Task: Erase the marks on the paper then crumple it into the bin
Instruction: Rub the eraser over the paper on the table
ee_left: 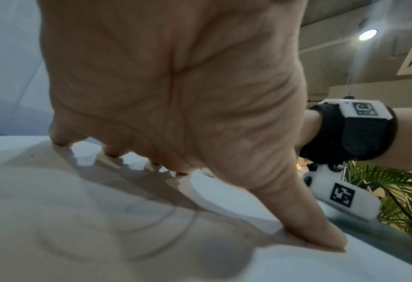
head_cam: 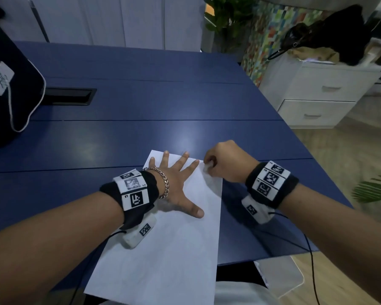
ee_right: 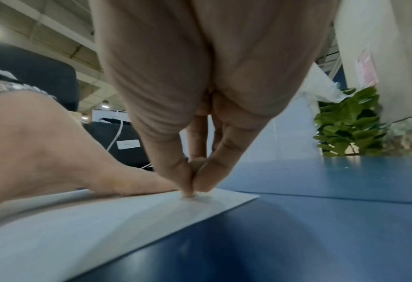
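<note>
A white sheet of paper point(head_cam: 174, 249) lies on the blue table point(head_cam: 141, 102) near its front edge. My left hand point(head_cam: 185, 183) presses flat on the sheet's far half, fingers spread and straight. Faint curved pencil marks point(ee_left: 151, 219) show on the paper point(ee_left: 55, 190) under the left palm point(ee_left: 163, 85). My right hand point(head_cam: 211, 161) is at the sheet's far right corner, thumb and fingers pinching a small white eraser point(head_cam: 209, 166) against the paper point(ee_right: 103, 215). In the right wrist view the fingertips point(ee_right: 188, 183) close round it and hide most of it.
A dark bag point(head_cam: 9, 84) with a white tag sits at the table's left. A black cable slot point(head_cam: 68, 96) is set into the table beside it. A white drawer unit point(head_cam: 312, 93) stands right of the table. A pale translucent container point(head_cam: 282, 276) sits below the front right edge.
</note>
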Tool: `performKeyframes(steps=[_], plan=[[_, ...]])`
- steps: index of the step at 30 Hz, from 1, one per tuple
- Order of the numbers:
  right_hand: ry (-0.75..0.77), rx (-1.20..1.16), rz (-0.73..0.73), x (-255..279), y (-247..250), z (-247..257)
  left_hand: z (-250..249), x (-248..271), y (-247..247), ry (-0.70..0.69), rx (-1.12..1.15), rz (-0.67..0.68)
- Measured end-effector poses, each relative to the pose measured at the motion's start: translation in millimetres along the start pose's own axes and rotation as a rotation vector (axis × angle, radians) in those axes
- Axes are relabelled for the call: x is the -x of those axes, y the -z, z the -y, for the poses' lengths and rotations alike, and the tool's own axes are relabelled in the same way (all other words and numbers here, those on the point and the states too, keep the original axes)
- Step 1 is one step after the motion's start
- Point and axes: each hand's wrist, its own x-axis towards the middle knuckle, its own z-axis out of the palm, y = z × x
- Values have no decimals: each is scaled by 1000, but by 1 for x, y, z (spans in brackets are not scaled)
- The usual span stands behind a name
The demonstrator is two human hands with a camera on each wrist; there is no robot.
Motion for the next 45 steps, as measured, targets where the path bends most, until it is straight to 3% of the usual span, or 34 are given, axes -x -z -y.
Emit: performKeyframes(steps=[6, 11, 16, 21, 26, 30, 35, 40, 45], plan=[[106, -53, 208, 22, 4, 14, 1, -1, 4, 8, -8, 16], [4, -38, -7, 7, -1, -4, 1, -1, 5, 2, -9, 20], [107, -49, 182, 23, -4, 11, 2, 1, 4, 8, -13, 30], [30, -29, 27, 11, -1, -6, -1, 5, 10, 15, -18, 37], [136, -44, 186, 26, -1, 2, -1, 5, 9, 21, -19, 35], [72, -7, 37, 14, 5, -16, -3, 4, 10, 23, -16, 36], [183, 26, 207, 24, 3, 1, -3, 5, 8, 30, -12, 35], [120, 52, 72, 10, 7, -15, -3, 5, 8, 29, 2, 36], [135, 35, 233, 19, 10, -9, -4, 8, 10, 35, -13, 40]])
